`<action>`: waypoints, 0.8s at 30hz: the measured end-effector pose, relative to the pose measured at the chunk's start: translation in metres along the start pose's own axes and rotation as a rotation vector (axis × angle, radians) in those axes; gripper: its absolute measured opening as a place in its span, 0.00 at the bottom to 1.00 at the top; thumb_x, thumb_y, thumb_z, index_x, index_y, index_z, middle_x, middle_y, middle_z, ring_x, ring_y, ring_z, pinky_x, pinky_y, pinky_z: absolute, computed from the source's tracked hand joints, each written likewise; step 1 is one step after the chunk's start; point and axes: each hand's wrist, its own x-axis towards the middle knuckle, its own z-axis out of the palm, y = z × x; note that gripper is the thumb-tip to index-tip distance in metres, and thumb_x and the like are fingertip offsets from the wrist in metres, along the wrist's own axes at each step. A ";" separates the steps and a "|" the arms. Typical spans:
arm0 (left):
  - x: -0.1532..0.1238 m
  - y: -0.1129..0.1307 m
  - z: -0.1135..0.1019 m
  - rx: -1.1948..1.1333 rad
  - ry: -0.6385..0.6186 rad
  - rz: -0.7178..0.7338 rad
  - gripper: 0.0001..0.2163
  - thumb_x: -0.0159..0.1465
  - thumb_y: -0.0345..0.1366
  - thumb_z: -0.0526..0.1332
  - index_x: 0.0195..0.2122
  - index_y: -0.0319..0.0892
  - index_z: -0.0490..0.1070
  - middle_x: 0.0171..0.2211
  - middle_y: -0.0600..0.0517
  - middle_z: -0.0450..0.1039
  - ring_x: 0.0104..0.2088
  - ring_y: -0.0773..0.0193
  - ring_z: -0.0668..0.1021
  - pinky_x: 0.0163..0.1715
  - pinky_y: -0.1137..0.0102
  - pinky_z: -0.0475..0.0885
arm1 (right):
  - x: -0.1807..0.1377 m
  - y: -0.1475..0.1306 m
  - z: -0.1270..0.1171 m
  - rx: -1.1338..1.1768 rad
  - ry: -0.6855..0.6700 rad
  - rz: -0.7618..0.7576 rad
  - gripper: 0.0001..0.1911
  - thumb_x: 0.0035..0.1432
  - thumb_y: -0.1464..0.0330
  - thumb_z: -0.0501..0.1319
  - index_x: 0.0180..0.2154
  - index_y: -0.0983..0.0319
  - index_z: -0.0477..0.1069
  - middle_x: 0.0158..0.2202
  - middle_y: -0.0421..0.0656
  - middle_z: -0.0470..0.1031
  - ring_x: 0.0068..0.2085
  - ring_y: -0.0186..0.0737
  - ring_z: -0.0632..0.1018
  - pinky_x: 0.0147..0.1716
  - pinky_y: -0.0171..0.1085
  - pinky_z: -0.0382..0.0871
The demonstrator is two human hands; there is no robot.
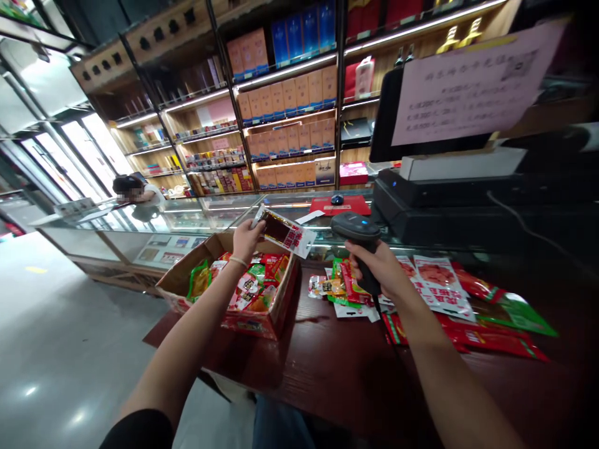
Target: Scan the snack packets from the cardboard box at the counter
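My left hand [248, 240] grips one end of a snack packet [286, 232] with a dark window and red print on white. It holds the packet above the back right part of an open cardboard box [276, 321]. Inside the box lie several red, green and white snack packets [255, 280]. A black barcode scanner [358, 227] is upright in my right hand [381, 268], my fingers wrapped round its handle. Its head points toward the packet in my left hand, with a gap between them. Under and beside the scanner, loose snack packets [442, 280] are spread over the dark wooden table [322, 368].
A monitor [386, 115] with a pink paper sign [472, 87] stands at the back right above black equipment [435, 212]. A mouse [337, 199] rests on a red mat [322, 206] on the glass counter [224, 212]. Far left, a person [140, 193] leans at the counter.
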 end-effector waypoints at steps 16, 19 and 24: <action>-0.022 -0.017 0.080 -0.655 -0.429 -0.336 0.08 0.58 0.34 0.66 0.37 0.38 0.72 0.34 0.50 0.77 0.30 0.69 0.79 0.35 0.73 0.78 | 0.000 -0.005 -0.024 -0.410 -0.058 0.057 0.23 0.52 0.56 0.67 0.45 0.56 0.62 0.16 0.30 0.65 0.13 0.31 0.64 0.11 0.30 0.57; -0.023 -0.016 0.078 -0.673 -0.469 -0.392 0.06 0.61 0.32 0.62 0.39 0.37 0.72 0.35 0.48 0.78 0.32 0.67 0.80 0.38 0.68 0.79 | 0.002 0.000 -0.015 -0.545 -0.107 0.040 0.23 0.52 0.57 0.67 0.46 0.57 0.65 0.16 0.31 0.65 0.13 0.31 0.65 0.12 0.31 0.58; -0.028 -0.013 0.077 -0.651 -0.480 -0.452 0.09 0.63 0.30 0.58 0.43 0.37 0.72 0.41 0.44 0.78 0.39 0.62 0.81 0.46 0.63 0.77 | 0.002 0.005 -0.010 -0.607 -0.114 0.033 0.15 0.53 0.57 0.66 0.37 0.59 0.69 0.14 0.34 0.67 0.13 0.33 0.66 0.13 0.32 0.59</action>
